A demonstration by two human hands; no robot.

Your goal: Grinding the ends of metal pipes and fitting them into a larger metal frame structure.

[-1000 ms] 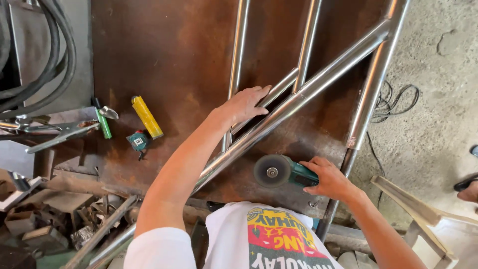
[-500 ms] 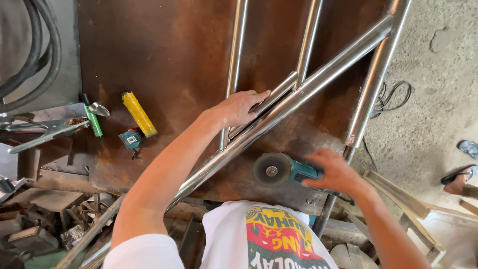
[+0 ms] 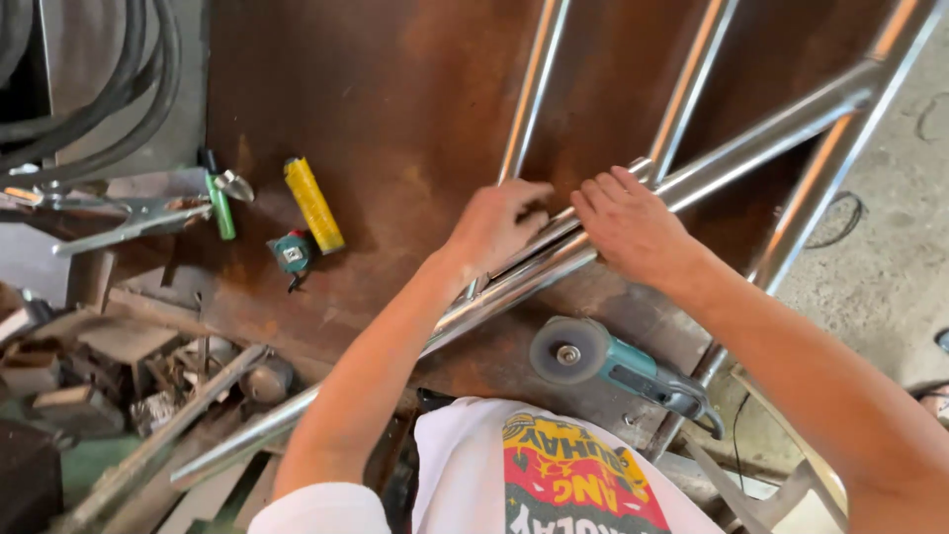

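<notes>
Lying diagonally across the rusty brown steel surface (image 3: 395, 119): a shiny stainless-steel tube frame (image 3: 751, 148), looking stiff, fairly heavy and slick, best gripped around the round rails near a joint. Resting on the long diagonal rail, left hand (image 3: 494, 225) with fingers curled loosely against the tube, right hand (image 3: 628, 222) spread flat, fingers pressing down on it. Lying just below, untouched, a teal angle grinder (image 3: 618, 371); further left, a yellow cylindrical roll (image 3: 313, 205) and a small green tape measure (image 3: 293, 252).
</notes>
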